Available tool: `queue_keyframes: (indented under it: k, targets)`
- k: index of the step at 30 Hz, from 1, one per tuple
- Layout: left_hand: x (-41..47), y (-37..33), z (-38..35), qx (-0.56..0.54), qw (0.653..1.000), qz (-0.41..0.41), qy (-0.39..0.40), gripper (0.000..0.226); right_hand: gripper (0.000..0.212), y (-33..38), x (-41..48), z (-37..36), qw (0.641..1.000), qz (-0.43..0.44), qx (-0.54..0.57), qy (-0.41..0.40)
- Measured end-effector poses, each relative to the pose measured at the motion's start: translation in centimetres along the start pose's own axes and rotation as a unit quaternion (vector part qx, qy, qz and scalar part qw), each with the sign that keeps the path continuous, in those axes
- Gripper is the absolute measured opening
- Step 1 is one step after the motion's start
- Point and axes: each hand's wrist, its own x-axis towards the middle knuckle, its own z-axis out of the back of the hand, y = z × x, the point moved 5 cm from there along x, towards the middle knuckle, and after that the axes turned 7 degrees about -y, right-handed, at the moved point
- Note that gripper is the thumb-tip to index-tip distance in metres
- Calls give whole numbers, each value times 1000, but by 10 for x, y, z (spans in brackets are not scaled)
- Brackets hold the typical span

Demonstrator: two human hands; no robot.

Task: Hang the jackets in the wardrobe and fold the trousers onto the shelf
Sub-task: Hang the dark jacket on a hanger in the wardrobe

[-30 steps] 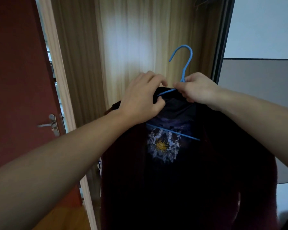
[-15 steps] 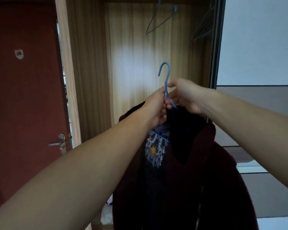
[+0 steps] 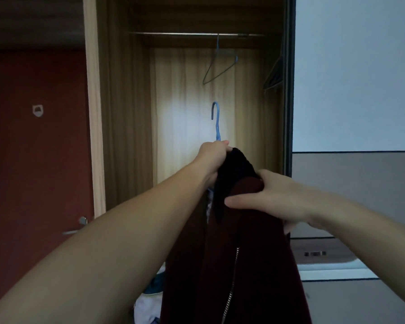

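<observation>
- The wardrobe (image 3: pixel 126 113) now shows its rail (image 3: pixel 185 33), unseen before; a bare hanger (image 3: pixel 218 66) hangs there.
- Your dark red jacket (image 3: pixel 255 265) hangs before the open wardrobe, turned more edge-on; its zip shows.
- Your right hand (image 3: pixel 274 197) has left the hook; it grips the jacket's shoulder, fingers curled in the cloth.
- Your left hand (image 3: pixel 212 160) stays clenched at the neck of the blue hanger (image 3: pixel 216 120); its hook stands well below the rail.
</observation>
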Motion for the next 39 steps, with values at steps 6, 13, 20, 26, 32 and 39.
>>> queue_keyframes:
  k: [6,13,20,26,32,39]
  targets:
    - [5,-46,-26,1,998,-59,15,31,9,15,14,29,975,11,208,-79]
    - [23,-126,-22,-8,985,-146,92,43,21,71,51,61,896,95,405,-156]
    - [55,-138,22,88,951,-295,25,57,21,135,136,73,851,132,455,-225]
    - [81,-95,64,170,919,-348,71,79,19,185,216,82,855,181,394,-285]
    - [145,-69,87,270,900,-341,-7,116,15,226,296,67,859,219,350,-303]
    - [224,-60,105,352,871,-335,-76,88,16,231,388,46,865,209,339,-305]
